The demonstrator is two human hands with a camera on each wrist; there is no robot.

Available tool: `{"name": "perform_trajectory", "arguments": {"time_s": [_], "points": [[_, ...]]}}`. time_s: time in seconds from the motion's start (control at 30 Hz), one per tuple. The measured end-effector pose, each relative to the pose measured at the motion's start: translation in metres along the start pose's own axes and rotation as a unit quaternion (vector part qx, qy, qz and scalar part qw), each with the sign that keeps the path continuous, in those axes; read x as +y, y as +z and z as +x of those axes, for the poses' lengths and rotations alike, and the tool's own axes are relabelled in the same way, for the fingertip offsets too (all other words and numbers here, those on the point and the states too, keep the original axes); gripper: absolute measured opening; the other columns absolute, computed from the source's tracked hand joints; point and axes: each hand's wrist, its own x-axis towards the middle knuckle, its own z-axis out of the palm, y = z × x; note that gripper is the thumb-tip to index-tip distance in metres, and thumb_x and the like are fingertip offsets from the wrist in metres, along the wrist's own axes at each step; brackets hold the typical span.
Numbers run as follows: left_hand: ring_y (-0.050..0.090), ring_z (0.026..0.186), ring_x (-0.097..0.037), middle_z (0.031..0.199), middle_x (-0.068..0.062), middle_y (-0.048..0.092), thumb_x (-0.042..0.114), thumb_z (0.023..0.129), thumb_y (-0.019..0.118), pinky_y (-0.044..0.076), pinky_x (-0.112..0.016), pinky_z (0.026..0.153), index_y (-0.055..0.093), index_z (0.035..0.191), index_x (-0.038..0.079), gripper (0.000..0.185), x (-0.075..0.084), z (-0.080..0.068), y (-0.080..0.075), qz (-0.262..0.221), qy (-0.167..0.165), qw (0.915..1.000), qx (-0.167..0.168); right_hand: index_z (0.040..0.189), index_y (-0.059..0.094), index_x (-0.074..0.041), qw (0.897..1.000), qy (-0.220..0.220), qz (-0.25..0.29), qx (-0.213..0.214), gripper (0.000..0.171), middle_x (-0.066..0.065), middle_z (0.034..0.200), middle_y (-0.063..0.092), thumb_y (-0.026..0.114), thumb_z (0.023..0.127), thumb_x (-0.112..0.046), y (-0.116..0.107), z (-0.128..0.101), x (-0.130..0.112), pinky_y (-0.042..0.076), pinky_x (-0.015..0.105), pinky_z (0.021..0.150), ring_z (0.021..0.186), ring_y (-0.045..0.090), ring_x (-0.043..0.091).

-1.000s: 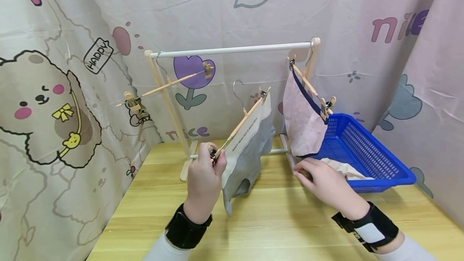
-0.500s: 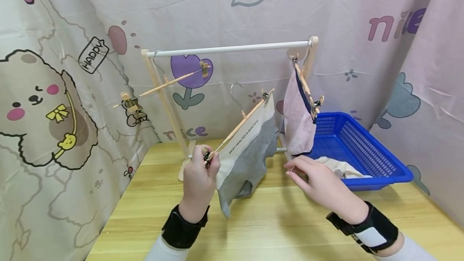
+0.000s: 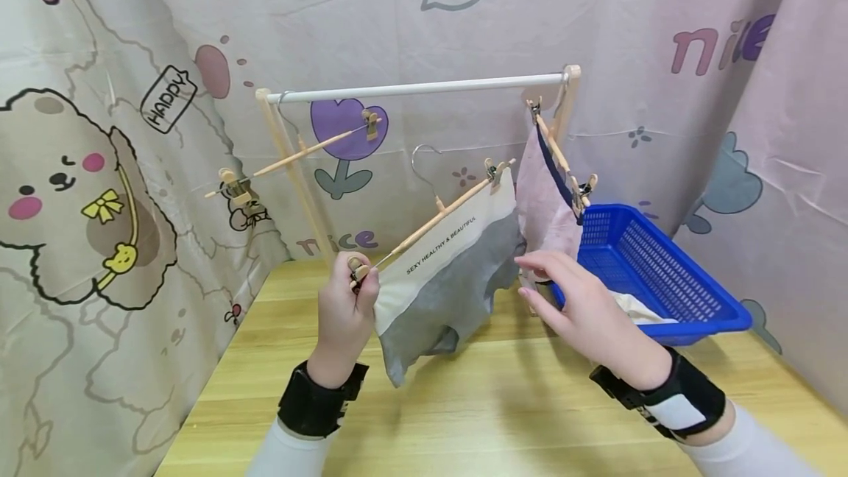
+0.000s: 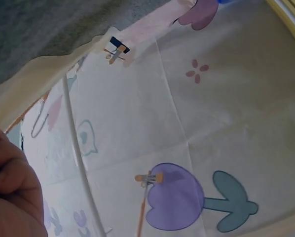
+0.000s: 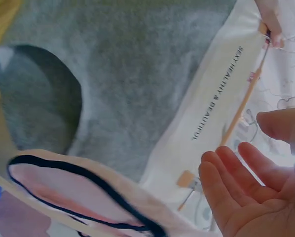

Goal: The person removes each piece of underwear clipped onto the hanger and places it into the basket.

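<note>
The left hand [image 3: 344, 311] is raised above the worktop [image 3: 464, 418] with its fingers curled round the near end of a wooden clip hanger [image 3: 430, 221], pinching it at the clip there. The hanger is tilted, its far end higher, and its metal hook [image 3: 422, 164] is free of the rail [image 3: 424, 87]. Grey underwear [image 3: 444, 278] with a cream waistband bearing printed lettering hangs from the hanger's two clips, clear of the worktop. In the left wrist view, only the edge of the hand [image 4: 12, 192] and the waistband's rim are visible.

The right hand [image 3: 583, 311] is open, fingers straight and relaxed, holding nothing. It sits just beside the far edge of the grey underwear, in front of the blue basket [image 3: 669, 285]. From the head view, contact cannot be confirmed. The right wrist view shows the open palm [image 5: 256, 192] apart from the waistband.

A wooden drying rack [image 3: 291, 168] with a white rail stands at the back of the worktop. A pink garment [image 3: 539, 205] with dark trim hangs from a second hanger at the rail's right end. An empty clip hanger [image 3: 298, 153] hangs at the left end. The blue basket rests on the worktop's right side and contains a pale cloth [image 3: 639, 309]. Printed curtains [image 3: 99, 168] enclose the area.
</note>
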Motion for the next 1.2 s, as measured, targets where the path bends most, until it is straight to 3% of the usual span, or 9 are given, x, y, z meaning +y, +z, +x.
{"name": "perform_trajectory", "arguments": {"time_s": [0.33,0.5,0.63,0.73,0.9,1.03,1.2], "points": [[0.039,0.059,-0.002,0.069,-0.006,0.046,0.015,0.102,0.055,0.031,-0.017,0.049,0.05,0.096,-0.004,0.021,-0.017,0.002,-0.01,-0.051,-0.001,0.9973,-0.053,0.143,0.054,0.0,1.0,-0.028,0.009,0.001,0.062,0.019,0.14,0.059,0.078,0.086,0.003,-0.006,0.031,0.007,0.026,0.007,0.114,0.127,0.058,0.035],[0.035,0.058,0.0,0.067,-0.003,0.045,0.033,0.108,0.052,0.029,-0.018,0.048,0.05,0.096,-0.002,0.037,-0.021,0.003,-0.014,-0.066,0.013,0.9947,-0.077,0.146,0.049,0.002,1.0,-0.004,0.006,0.003,0.07,0.02,0.143,0.054,0.08,0.084,0.006,-0.006,0.037,0.016,0.031,0.007,0.111,0.126,0.057,0.034],[0.035,0.057,0.0,0.067,-0.003,0.045,0.045,0.109,0.049,0.029,-0.019,0.049,0.05,0.096,-0.003,0.05,-0.024,0.004,-0.016,-0.083,0.025,0.9921,-0.091,0.145,0.047,0.003,1.0,0.009,-0.009,0.016,0.07,0.022,0.134,0.051,0.081,0.083,0.004,-0.009,0.04,0.024,0.042,0.024,0.103,0.117,0.056,0.033],[0.036,0.058,-0.001,0.068,-0.004,0.046,0.047,0.109,0.048,0.029,-0.019,0.049,0.051,0.096,-0.003,0.051,-0.025,0.005,-0.017,-0.094,0.03,0.9898,-0.103,0.143,0.047,0.005,1.0,0.011,-0.019,0.022,0.071,0.026,0.13,0.047,0.082,0.082,0.003,-0.012,0.044,0.03,0.041,0.042,0.099,0.117,0.051,0.037],[0.038,0.06,-0.001,0.07,-0.004,0.045,0.042,0.109,0.05,0.031,-0.02,0.05,0.052,0.098,-0.001,0.045,-0.025,0.006,-0.018,-0.105,0.025,0.9874,-0.115,0.147,0.045,0.003,1.0,0.028,-0.012,-0.008,0.072,0.027,0.139,0.048,0.081,0.085,0.0,-0.02,0.053,0.036,0.039,0.062,0.106,0.129,0.046,0.042],[0.039,0.061,-0.001,0.07,-0.004,0.043,0.042,0.109,0.05,0.031,-0.023,0.05,0.052,0.098,-0.001,0.045,-0.025,0.008,-0.02,-0.112,0.015,0.9862,-0.121,0.148,0.045,0.001,0.997,0.054,0.006,-0.048,0.063,0.023,0.139,0.057,0.075,0.093,-0.007,-0.024,0.059,0.039,0.037,0.067,0.108,0.132,0.05,0.042],[0.041,0.063,-0.003,0.072,-0.006,0.044,0.044,0.108,0.05,0.033,-0.025,0.051,0.052,0.098,-0.002,0.047,-0.026,0.011,-0.023,-0.117,0.007,0.9846,-0.129,0.143,0.053,0.001,0.993,0.084,0.026,-0.08,0.048,0.022,0.129,0.065,0.068,0.1,-0.013,-0.023,0.062,0.039,0.045,0.06,0.1,0.121,0.06,0.038]]}}
